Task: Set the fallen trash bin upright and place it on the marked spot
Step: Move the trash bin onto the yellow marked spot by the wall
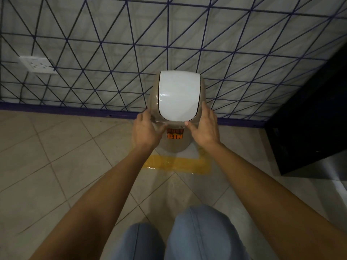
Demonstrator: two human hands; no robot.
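A beige trash bin with a white swing lid stands upright on the floor by the wall, an orange "DUST BIN" sticker on its front. Its base sits inside a yellow tape marking, whose front strip shows below the bin. My left hand rests against the bin's left upper rim, fingers spread. My right hand touches the right rim beside the lid, fingers also apart. Neither hand wraps the bin tightly.
A wall with a dark triangular line pattern rises right behind the bin, with a white socket plate at left. A dark cabinet stands to the right. Beige floor tiles spread to the left; my knees in jeans are below.
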